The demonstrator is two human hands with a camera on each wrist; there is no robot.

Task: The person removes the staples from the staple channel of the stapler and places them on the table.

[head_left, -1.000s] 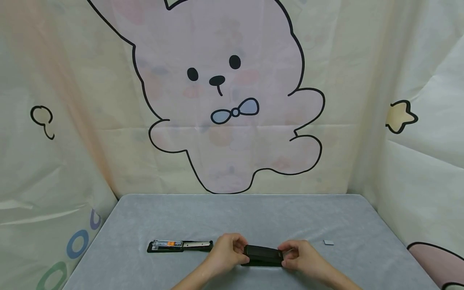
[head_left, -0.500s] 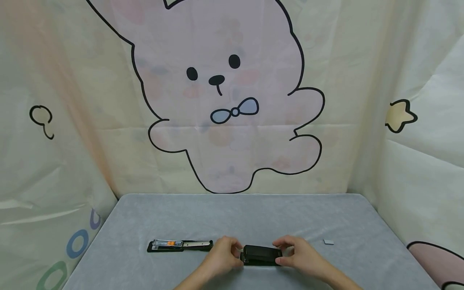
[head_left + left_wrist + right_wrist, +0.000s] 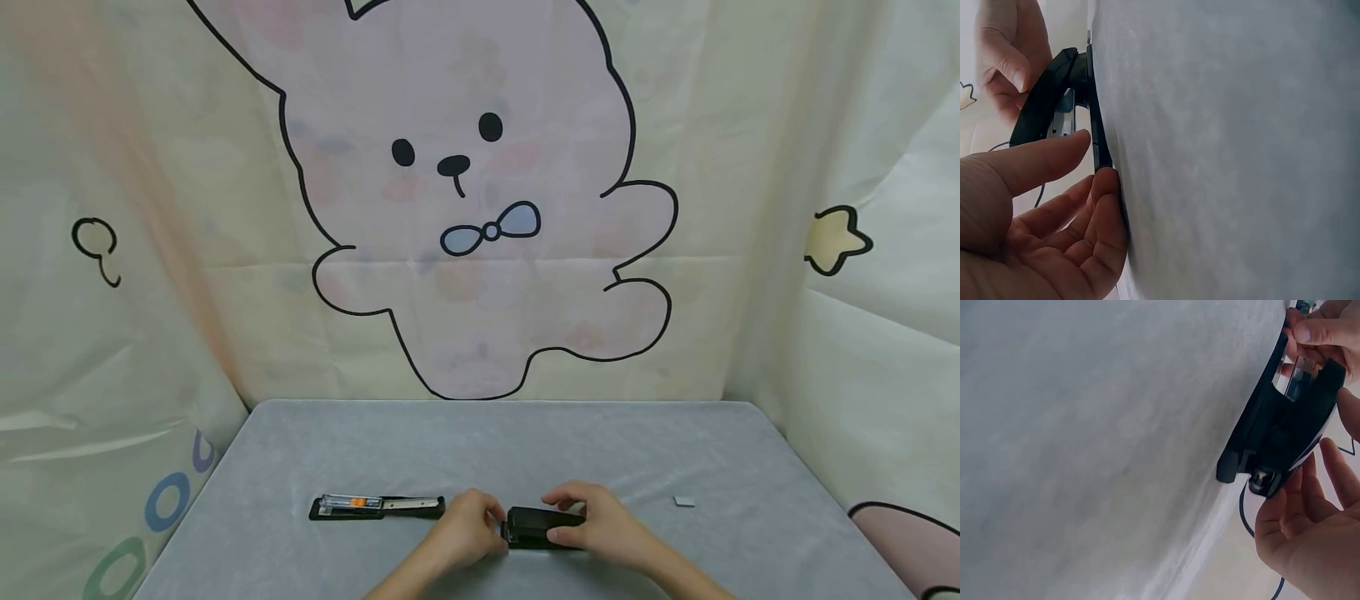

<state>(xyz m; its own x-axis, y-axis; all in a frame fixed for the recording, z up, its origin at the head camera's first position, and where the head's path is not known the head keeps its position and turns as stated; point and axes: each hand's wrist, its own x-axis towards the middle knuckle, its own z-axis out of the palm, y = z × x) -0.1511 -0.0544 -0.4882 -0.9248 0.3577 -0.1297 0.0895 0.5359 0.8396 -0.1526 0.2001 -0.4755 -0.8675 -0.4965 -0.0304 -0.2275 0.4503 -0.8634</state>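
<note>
A black stapler (image 3: 532,527) sits on the grey-covered table (image 3: 517,442) between the two hands, with its top arm raised from the base in both wrist views. My left hand (image 3: 471,527) pinches the tip of the base, thumb above and fingers at its end, in the left wrist view. My right hand (image 3: 600,525) straddles the top arm, its fingers loosely bent and spread. In the right wrist view, right fingertips (image 3: 1272,509) touch or nearly touch the arm's hinge end, and the thumb is by its upper side.
Left of the hands lies a long black object (image 3: 375,507) with a clear, orange-marked part and a metal strip, possibly another stapler laid flat. A small grey piece (image 3: 684,502) lies at right. A cloth with a cartoon bear (image 3: 480,325) hangs behind the table.
My right hand has slid left from the stapler's right end over its top arm. The left hand stays at the left end, and the stapler has barely moved.
</note>
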